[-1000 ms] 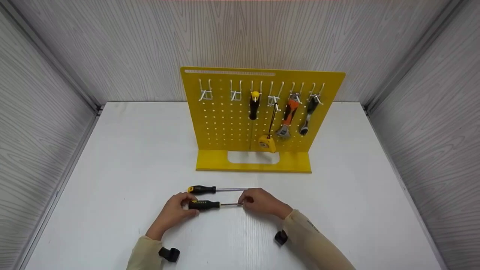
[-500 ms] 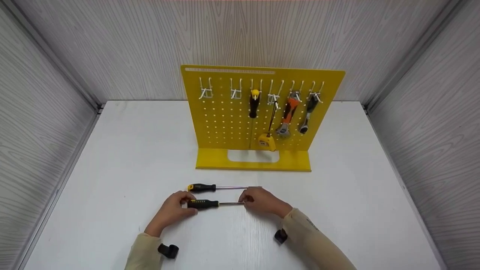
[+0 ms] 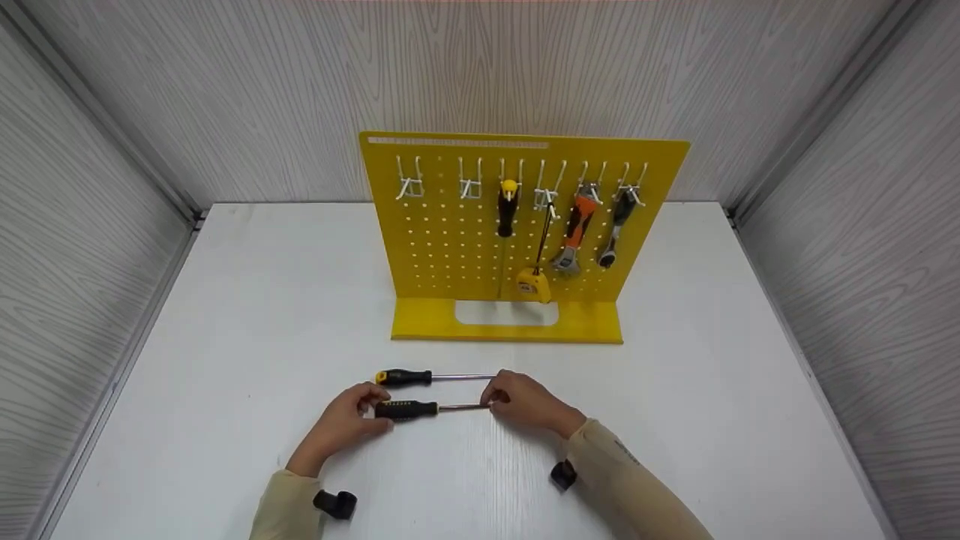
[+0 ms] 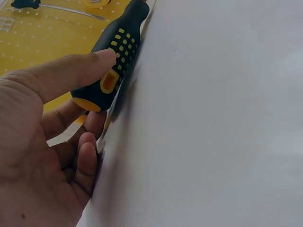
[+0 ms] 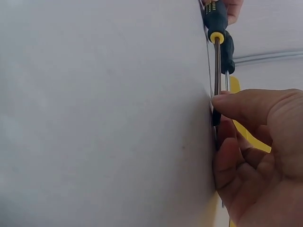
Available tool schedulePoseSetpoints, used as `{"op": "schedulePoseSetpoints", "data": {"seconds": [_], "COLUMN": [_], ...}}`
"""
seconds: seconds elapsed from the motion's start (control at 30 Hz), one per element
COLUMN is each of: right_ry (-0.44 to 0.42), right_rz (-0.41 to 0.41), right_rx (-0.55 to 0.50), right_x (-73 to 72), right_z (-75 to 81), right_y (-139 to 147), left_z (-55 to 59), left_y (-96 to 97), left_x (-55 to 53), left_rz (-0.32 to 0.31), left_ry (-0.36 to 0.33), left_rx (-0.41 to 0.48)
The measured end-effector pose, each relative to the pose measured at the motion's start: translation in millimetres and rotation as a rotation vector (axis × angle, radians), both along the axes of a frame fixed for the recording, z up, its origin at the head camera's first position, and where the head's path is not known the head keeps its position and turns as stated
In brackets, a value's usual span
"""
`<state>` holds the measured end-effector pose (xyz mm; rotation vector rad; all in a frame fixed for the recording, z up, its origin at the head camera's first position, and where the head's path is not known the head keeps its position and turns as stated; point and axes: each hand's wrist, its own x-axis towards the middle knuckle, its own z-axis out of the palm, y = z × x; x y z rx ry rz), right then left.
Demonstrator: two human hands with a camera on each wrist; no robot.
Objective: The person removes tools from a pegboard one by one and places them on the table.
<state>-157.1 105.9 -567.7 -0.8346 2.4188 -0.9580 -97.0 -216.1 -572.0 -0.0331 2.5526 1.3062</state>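
A screwdriver with a black handle and yellow dots [image 3: 406,409] lies crosswise low over the white table, its shaft to the right. My left hand [image 3: 347,421] holds the butt end of that handle, and in the left wrist view the thumb [image 4: 85,71] presses on its dotted side. At the other end my right hand [image 3: 527,401] pinches the shaft near its dark tip [image 5: 216,117] between thumb and fingers. Just beyond lies a second black screwdriver with a yellow end [image 3: 405,377], parallel to the first. Its tip is hidden behind my right hand in the head view.
Farther back stands a yellow pegboard [image 3: 450,255] with white hooks. On it hang a third screwdriver [image 3: 507,214], a tape measure [image 3: 533,285], an orange-handled adjustable wrench [image 3: 577,225] and a ratchet-like tool [image 3: 616,225]. Two left hooks [image 3: 410,187] carry nothing. Walls enclose the table.
Little differs. My right hand has shifted slightly to the right along the shaft, and my left hand a touch to the left. The second screwdriver stays in place.
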Motion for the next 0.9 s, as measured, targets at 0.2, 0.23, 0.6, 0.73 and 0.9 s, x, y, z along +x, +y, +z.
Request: {"op": "schedulePoseSetpoints", "data": {"seconds": [0.2,0.23,0.6,0.73,0.9], "right_ry": [0.014,0.006,-0.129,-0.167,-0.166], "right_rz": [-0.002,-0.007,-0.035,-0.088,-0.249], "right_rx": [-0.003,-0.003,-0.136,-0.187,-0.298], "right_x": [-0.4,-0.4,-4.3,-8.4,-16.3], "right_z": [0.4,0.4,0.4,3.0,11.3], "right_y": [0.4,0.3,9.2,15.4,24.1], "left_z": [0.9,1.4,24.2,43.9,58.5], "left_y": [-1.6,-1.8,-16.7,-21.1,-13.1], "left_x": [-0.3,-0.5,-10.4,-16.9,-31.5], "left_rz": [-0.005,-0.008,-0.033,0.002,0.023], "left_ry": [-0.005,-0.006,-0.024,-0.005,0.067], "left_rx": [0.009,0.01,-0.001,-0.004,0.056]}}
